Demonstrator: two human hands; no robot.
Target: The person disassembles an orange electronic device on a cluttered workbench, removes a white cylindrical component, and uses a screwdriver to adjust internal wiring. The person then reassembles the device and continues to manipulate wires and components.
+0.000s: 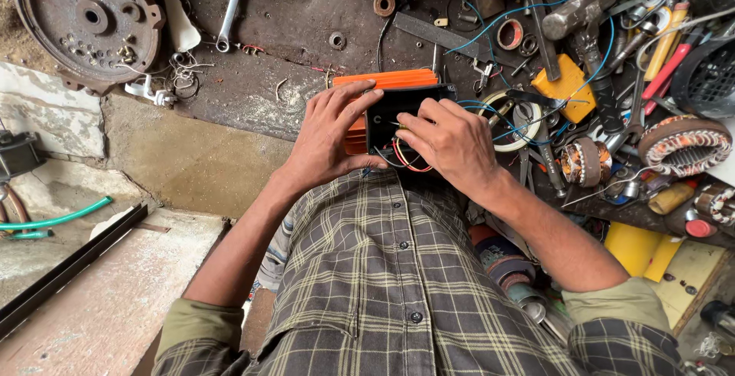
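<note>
1. Rusty, oil-dark metal makes up the workbench (291, 16), and it is strewn with parts and tools.
2. Pale concrete slabs (46, 108) lie to the left of the bench, with a green hose (57, 219) across them and a dark metal bar (69, 265) running diagonally below.
3. A round rusted motor end plate (88, 20) sits at the bench's upper left, and a long spanner (232, 4) lies just right of it.
4. On the right are a hammer (578, 12), a yellow block (565, 85), a copper-wound stator (684, 145) and loose blue wire (536, 8).
5. A black and orange box-shaped device (383, 108) is held at the bench's near edge, just above the person's checked shirt (398, 284).
6. The left hand (329, 138) grips the device's left side: fingers spread over the top edge, thumb under the lower edge.
7. The right hand (452, 142) rests on the device's right side, its fingertips curled together onto the black face where red, yellow and black wires (406, 158) come out. Whether it actually pinches a wire I cannot tell.
8. The device lies between the 2 hands, touching both, with its orange ribbed part (387, 79) showing above the left fingers.
</note>
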